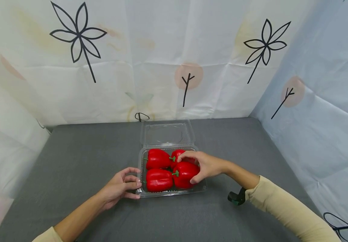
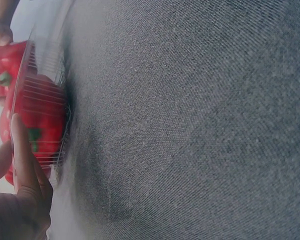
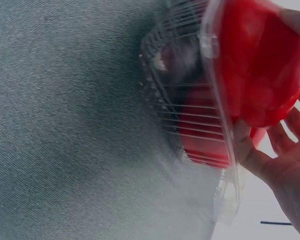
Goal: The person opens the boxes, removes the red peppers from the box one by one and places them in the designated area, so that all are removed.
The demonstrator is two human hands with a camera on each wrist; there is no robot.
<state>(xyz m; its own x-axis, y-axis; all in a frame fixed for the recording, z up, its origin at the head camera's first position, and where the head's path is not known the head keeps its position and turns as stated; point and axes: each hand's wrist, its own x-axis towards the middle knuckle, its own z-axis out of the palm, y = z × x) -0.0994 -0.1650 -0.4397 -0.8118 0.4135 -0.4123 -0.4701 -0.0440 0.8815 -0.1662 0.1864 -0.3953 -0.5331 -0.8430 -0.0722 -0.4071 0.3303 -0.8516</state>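
Note:
Near the middle of the table lies a clear hinged plastic container, its lid folded back. Red bell peppers with green stems fill it: one at the back left, one at the front left, and one at the back right, partly covered by fingers. My right hand grips the front right bell pepper between thumb and fingers. In the right wrist view this pepper sits high, mostly above the rim. My left hand holds the container's left rim, fingers on both sides of it.
A grey cloth covers the table. White printed fabric hangs behind it, with more fabric on the left and right sides. A dark wrist strap sits at the right cuff.

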